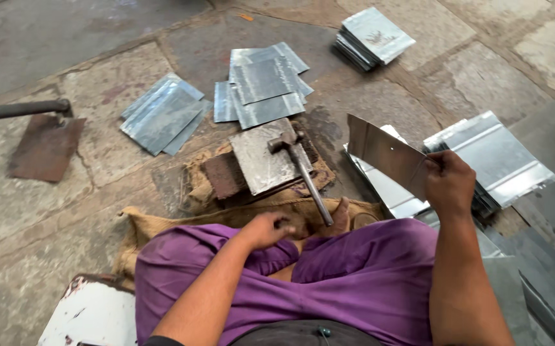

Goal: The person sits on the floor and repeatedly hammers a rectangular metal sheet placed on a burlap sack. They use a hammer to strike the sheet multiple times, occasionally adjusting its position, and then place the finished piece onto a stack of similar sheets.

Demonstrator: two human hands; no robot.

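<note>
Sheet-swap step: R hand [449,182] pinches sheet [386,156]; L hand [268,229], loosely curled & empty, near hammer [300,170]; next needs sheet flat on block [266,156].

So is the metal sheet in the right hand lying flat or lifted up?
Lifted: the right hand holds the metal sheet by one edge, tilted above the stack.
</note>
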